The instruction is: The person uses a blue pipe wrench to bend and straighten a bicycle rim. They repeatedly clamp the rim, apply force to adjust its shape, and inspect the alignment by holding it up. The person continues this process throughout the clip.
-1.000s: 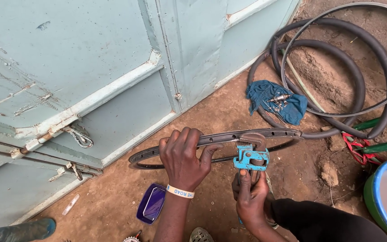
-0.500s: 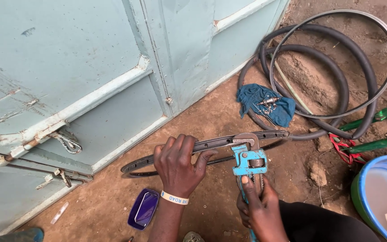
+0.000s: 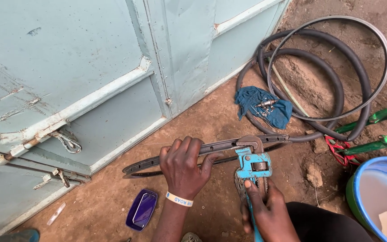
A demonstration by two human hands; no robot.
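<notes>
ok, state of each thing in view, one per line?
left hand: closed around the rim strip
rim strip: curved, lying along the ground, clamped in the wrench
pipe wrench: blue, upright, closed on the strip
right hand: gripping the wrench handle
metal door: shut
blue cloth: crumpled, small metal parts on it
tyres: lying flat on dirt

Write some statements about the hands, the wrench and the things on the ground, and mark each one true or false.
1. The left hand grips the curved metal rim strip. True.
2. The right hand holds a red hammer. False: it holds a blue pipe wrench.
3. The wrench jaws sit on the rim strip. True.
4. The blue cloth lies inside the bucket. False: it lies on the ground by the tyres, with small metal parts on it.
5. A purple tin lid lies near the left wrist. True.
</notes>
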